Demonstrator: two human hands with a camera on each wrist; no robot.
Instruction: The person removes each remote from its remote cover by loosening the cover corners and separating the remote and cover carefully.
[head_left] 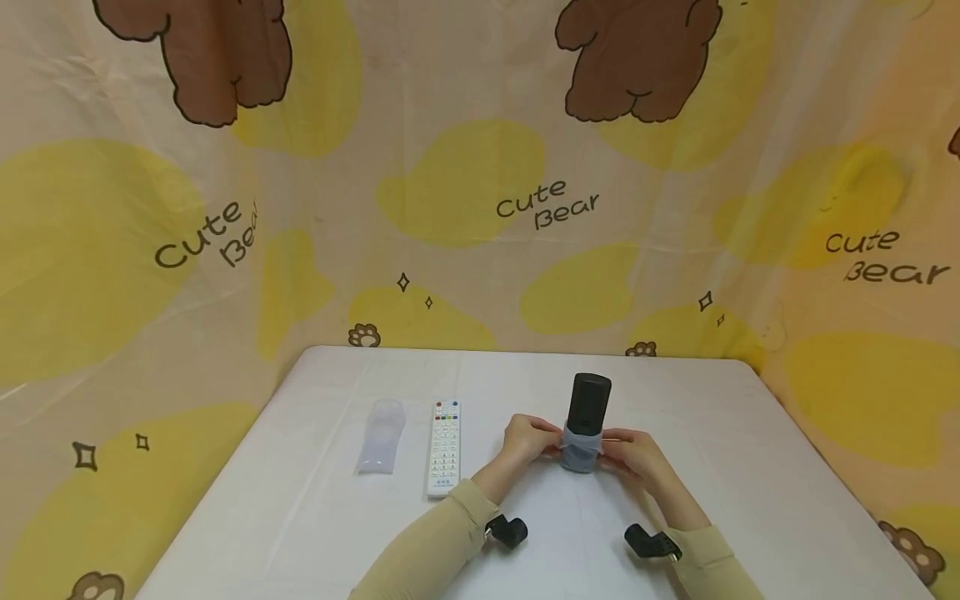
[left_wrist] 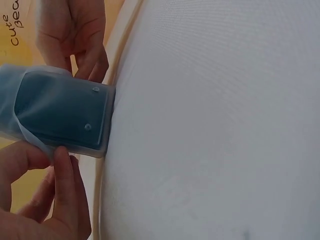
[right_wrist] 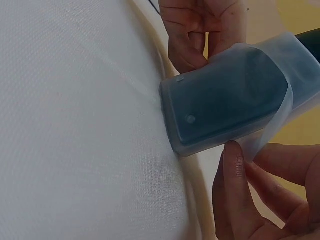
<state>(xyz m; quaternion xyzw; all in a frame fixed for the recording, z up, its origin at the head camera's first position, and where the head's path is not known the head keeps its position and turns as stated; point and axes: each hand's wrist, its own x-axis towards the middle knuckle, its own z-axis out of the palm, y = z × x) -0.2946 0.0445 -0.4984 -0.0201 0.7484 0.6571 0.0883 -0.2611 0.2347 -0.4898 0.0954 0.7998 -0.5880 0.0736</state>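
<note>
A black remote control (head_left: pixel 589 402) stands upright on the table, its lower part inside a translucent silicone sleeve (head_left: pixel 580 454). The sleeve's upper edge is folded over, as both wrist views show. From the left, my left hand (head_left: pixel 525 440) pinches the folded edge between thumb and fingers. My right hand (head_left: pixel 636 457) pinches the same edge on the opposite side. Close up in the left wrist view, the sleeve (left_wrist: pixel 62 112) has small round bumps near its bottom end, which meets the table. The side of the remote facing away from the head camera is hidden there.
A white remote control (head_left: pixel 445 450) with several rows of buttons lies left of my left hand. Further left lies another translucent sleeve (head_left: pixel 381 437), flat. The white-covered table (head_left: pixel 300 533) has a printed curtain (head_left: pixel 465 183) behind it and at its sides.
</note>
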